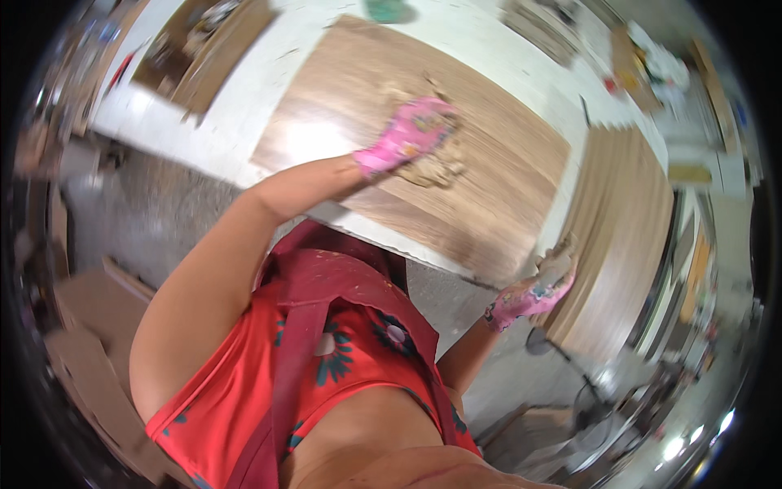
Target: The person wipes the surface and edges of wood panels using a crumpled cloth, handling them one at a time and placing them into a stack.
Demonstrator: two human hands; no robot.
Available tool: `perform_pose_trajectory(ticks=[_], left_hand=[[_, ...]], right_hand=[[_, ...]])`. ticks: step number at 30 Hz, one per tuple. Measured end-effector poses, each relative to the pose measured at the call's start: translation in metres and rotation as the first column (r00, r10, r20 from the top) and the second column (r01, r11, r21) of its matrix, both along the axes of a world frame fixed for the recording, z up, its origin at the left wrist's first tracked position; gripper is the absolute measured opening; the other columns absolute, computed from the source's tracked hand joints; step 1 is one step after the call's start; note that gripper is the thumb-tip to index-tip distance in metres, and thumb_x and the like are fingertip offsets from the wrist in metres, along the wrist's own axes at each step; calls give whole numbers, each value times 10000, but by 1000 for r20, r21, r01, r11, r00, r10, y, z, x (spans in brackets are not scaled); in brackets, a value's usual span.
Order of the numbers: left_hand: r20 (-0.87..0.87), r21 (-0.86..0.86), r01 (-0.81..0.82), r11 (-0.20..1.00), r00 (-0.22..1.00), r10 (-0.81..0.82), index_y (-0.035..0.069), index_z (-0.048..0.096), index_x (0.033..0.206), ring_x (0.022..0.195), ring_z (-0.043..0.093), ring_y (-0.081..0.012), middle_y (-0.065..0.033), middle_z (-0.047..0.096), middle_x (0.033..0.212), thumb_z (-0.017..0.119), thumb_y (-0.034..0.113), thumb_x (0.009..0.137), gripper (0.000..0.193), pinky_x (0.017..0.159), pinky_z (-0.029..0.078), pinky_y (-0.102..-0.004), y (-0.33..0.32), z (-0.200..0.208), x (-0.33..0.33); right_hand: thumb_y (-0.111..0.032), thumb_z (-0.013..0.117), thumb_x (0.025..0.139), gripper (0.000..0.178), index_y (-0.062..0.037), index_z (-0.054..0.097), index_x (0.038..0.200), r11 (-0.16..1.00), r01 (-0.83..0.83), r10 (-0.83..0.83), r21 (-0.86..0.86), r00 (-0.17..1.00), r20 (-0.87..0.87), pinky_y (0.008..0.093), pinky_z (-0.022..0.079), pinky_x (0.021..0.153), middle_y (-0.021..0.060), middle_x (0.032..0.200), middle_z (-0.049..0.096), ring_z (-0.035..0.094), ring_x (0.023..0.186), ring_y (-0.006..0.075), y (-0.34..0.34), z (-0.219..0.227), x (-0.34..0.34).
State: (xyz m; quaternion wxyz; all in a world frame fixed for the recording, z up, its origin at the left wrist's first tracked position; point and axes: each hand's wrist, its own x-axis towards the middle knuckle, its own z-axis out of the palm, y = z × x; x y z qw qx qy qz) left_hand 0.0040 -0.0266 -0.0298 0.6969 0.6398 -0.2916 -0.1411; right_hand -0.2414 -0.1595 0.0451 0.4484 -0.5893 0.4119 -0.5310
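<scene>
A flat wood-grain board (318,90) lies on the white table in front of me. My left hand (411,134), in a pink patterned glove, is closed on a crumpled beige rag (432,173) and presses it against the board's face. Part of the rag is hidden under the glove. My right hand (533,293), in a matching glove with a greyish palm, is at the board's near right corner, beside a stack of similar boards (615,236). Its fingers look stretched out and apart, somewhat blurred; whether they touch the board or the stack is unclear.
An open cardboard box (204,57) with things in it stands at the far left of the white table (147,114). A green container (386,10) and a pile of thin sheets (542,31) are at the back. Flattened cardboard (98,318) lies lower left; a dark-framed stand (582,379) is lower right.
</scene>
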Motion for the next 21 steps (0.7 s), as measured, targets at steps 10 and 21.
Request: perform_pose_trajectory(ticks=[10, 21], left_hand=[[-224, -188, 173, 967, 951, -214, 62, 588, 1198, 1147, 525, -183, -85, 587, 1204, 571, 98, 901, 299, 1005, 401, -311, 96, -5, -23], [-119, 275, 150, 950, 985, -121, 43, 563, 1219, 1185, 492, -189, -87, 574, 1201, 568, 136, 916, 317, 1009, 386, -323, 127, 27, -24]], right_hand=[[-270, 602, 863, 457, -151, 553, 1301, -260, -958, 551, -117, -48, -833, 423, 412, 1027, 143, 1314, 529, 509, 1195, 347, 158, 8, 222], [-167, 642, 768, 441, -84, 581, 1197, -656, -751, 287, 72, -337, -897, 408, 455, 926, 122, 1223, 547, 526, 1096, 314, 221, -34, 293]])
